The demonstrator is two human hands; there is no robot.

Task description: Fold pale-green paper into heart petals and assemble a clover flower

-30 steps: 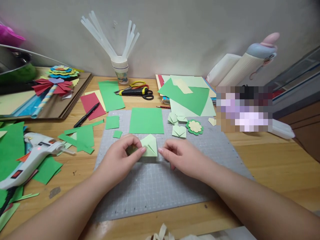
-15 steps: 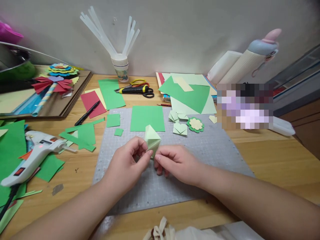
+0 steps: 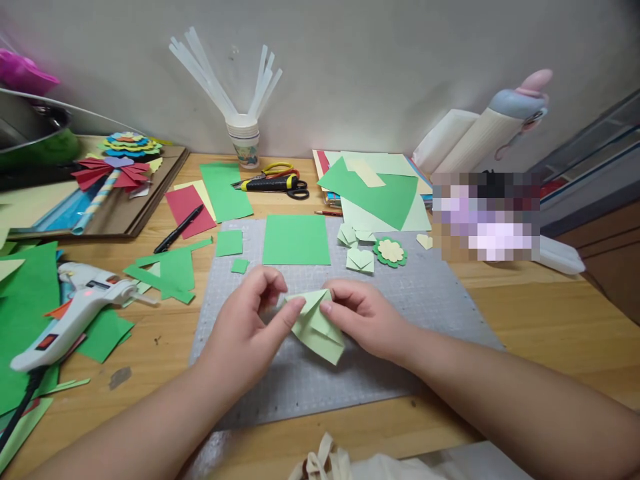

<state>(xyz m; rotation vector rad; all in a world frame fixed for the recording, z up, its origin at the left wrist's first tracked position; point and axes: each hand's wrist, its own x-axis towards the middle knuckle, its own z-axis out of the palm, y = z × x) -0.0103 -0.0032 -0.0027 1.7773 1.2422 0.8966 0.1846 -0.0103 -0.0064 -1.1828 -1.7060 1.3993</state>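
Note:
A pale green piece of folded paper (image 3: 320, 330) is held between both hands above the grey cutting mat (image 3: 280, 393). My left hand (image 3: 257, 313) pinches its left corner between thumb and fingers. My right hand (image 3: 363, 317) grips the upper right corner, thumb on the near face. Creases and a folded flap show on the paper, and its lower point hangs toward me. Beyond the hands lies a green paper square (image 3: 297, 240). Small folded pale green envelopes (image 3: 360, 260) with heart-shaped flaps sit near a green paper flower (image 3: 391, 252) with a cream centre.
At left, a white hot glue gun (image 3: 75, 317) rests among green scraps (image 3: 167, 273). A black pen (image 3: 179, 229) lies on red paper. A yellow-black cutter (image 3: 270, 183), scissors (image 3: 300, 191), a cup (image 3: 245, 143) of glue sticks and a paper stack (image 3: 383, 197) line the back.
The paper has been turned and spread; its point, upward before, now hangs down toward me. My right hand has risen to the paper's upper right corner. The view has tilted slightly up.

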